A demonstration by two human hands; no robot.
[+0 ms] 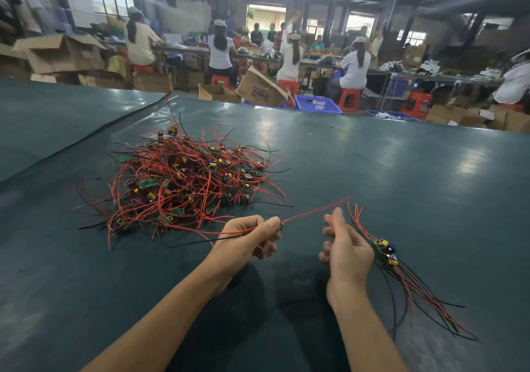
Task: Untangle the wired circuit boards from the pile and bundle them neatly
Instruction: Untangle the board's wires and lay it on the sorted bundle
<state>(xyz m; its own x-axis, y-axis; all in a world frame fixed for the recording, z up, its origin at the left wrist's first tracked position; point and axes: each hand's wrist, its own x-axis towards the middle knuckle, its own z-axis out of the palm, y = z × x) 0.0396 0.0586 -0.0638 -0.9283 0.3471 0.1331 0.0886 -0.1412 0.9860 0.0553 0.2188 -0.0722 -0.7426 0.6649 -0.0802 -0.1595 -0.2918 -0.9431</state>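
A tangled pile of small green circuit boards (189,179) with red and black wires lies on the dark green table (401,170), left of centre. My left hand (252,236) pinches one wired board, its red wire blurred and stretching up to the right, other red and black wires trailing left toward the pile. My right hand (347,248) holds a bundle of boards (384,251) with yellow and blue parts against its far side. The bundle's red and black wires fan down to the right and short red ends stick up.
The table's far edge runs across the upper view. Beyond it stand a blue plastic crate (317,104), cardboard boxes (259,90), red stools and several seated people at long benches. A fold in the table cover (86,139) runs at the left.
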